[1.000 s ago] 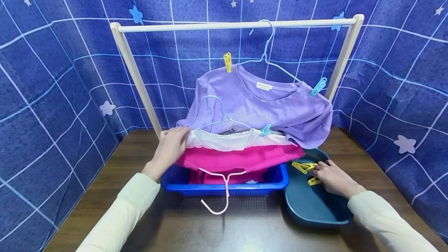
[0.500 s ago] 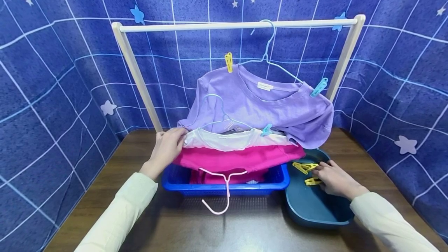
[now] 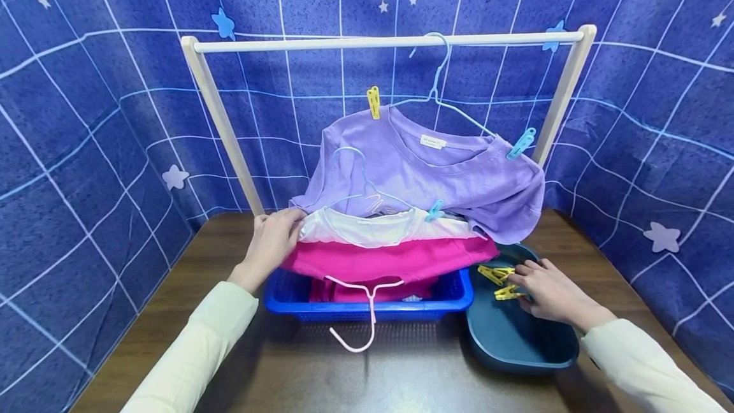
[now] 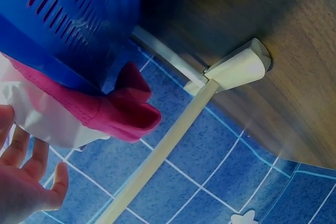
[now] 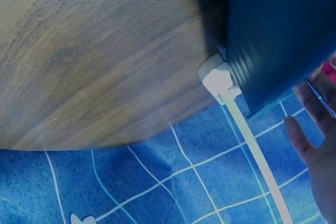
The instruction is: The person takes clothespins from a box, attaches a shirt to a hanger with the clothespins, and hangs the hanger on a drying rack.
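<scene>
The purple round-necked shirt [image 3: 424,177] and the white-and-pink top [image 3: 390,259] were matt cloth. The blue slotted basket [image 3: 309,308], dark teal oblong tub [image 3: 513,340] and small yellow clip [image 3: 507,293] looked like smooth plastic; the brown wood-grained tabletop [image 3: 287,368] shone faintly.

Pale glare on dark tabletop [image 3: 395,381]
</scene>
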`<state>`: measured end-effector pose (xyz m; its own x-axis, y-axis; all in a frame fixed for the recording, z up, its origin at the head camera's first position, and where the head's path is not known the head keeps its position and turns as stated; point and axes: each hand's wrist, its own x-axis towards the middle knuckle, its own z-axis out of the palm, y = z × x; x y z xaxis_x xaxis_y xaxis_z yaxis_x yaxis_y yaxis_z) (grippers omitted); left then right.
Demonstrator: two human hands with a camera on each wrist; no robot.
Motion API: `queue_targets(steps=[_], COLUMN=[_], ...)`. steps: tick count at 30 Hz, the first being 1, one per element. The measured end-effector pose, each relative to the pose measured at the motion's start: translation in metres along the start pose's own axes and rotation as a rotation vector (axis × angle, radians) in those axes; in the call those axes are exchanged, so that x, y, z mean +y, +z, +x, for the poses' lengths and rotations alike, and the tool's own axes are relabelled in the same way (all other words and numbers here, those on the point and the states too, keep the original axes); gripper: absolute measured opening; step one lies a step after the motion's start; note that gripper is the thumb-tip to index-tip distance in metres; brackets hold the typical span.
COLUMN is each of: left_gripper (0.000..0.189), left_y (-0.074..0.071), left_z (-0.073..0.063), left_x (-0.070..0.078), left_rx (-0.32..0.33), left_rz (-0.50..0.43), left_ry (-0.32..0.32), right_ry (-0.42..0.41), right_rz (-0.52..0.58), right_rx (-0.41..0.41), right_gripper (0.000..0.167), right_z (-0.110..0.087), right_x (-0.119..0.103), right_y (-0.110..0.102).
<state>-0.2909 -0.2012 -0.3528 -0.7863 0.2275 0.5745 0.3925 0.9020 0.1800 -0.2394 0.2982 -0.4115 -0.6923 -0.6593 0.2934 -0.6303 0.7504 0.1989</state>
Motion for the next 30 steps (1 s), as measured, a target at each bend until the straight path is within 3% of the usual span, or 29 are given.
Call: queue_targets(steps=[8,30], left_gripper=[0.014,0.011], left_y=[0.001,-0.003], left_z=[-0.001,-0.003], left_x=[-0.003,-0.008], left_rx=[-0.001,0.019], left_rz=[0.016,0.037], left_ry=[-0.006,-0.016], right_ry=[-0.043,-0.141], right_rz=[-0.02,-0.065], right_rx=[0.076,0.205], right_gripper=[0.023,0.031], right_z=[0.002,0.022], right_x=[-0.003,-0.017], right_y=[-0.011,-0.048])
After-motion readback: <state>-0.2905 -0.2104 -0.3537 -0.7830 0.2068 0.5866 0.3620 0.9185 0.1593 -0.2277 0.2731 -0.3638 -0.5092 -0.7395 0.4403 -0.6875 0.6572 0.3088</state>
